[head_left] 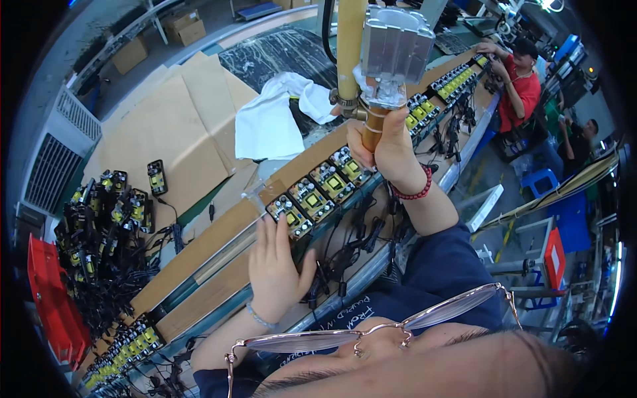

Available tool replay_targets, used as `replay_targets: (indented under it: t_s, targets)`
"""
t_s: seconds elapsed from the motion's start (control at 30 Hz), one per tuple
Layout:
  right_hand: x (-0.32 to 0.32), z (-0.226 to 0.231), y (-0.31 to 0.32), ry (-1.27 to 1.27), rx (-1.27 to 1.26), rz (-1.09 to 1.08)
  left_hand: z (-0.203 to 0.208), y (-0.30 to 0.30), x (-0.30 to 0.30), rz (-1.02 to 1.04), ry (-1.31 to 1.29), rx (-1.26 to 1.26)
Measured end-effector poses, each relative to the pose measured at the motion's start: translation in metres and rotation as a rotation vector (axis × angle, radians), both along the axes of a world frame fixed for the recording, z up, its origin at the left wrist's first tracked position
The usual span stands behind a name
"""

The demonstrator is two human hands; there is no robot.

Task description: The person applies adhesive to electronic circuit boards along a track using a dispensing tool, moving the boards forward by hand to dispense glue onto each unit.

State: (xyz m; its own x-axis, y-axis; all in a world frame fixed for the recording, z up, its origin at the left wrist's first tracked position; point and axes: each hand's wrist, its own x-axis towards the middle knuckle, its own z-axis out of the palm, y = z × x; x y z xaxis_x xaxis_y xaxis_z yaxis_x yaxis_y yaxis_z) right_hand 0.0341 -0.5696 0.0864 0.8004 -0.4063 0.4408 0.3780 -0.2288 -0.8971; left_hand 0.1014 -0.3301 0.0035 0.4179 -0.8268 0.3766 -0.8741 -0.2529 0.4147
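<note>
My left hand (275, 268) lies with its fingers stretched out, the fingertips at the near-left end of a row of circuit boards (306, 201) with yellow transformers. My right hand (393, 154) is wrapped round an amber cylinder (375, 126) banded with metal clamps. Above that cylinder sits a clear, boxy block (397, 53), and a yellow pipe (350, 50) runs beside it. The cylinder's lower end is partly hidden by my fingers. A small clear plastic piece (255, 197) stands just beyond my left fingertips.
Cabled boards lie heaped (99, 232) at the left, near a red bin (53, 298). Flat cardboard (166, 126) and a white cloth (272, 123) cover the far side. Black cables (352, 249) hang along the near edge. A person in red (521, 86) works farther down the line.
</note>
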Motion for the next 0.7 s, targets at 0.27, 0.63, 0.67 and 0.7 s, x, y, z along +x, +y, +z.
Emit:
replay_targets:
  t_s: [0.27, 0.63, 0.67, 0.7]
  targets:
    - [0.005, -0.013, 0.002, 0.004, 0.036, 0.004, 0.015, -0.112, -0.011, -0.104, -0.091, -0.124]
    - [-0.001, -0.009, 0.006, 0.006, -0.009, -0.048, 0.005, -0.122, -0.006, -0.114, -0.058, 0.015]
    - [-0.001, -0.010, 0.005, -0.021, 0.022, -0.019, 0.005, -0.122, -0.006, -0.115, -0.059, 0.017]
    - [-0.001, -0.012, 0.005, -0.048, 0.053, 0.011, 0.006, -0.122, -0.005, -0.114, -0.063, 0.039]
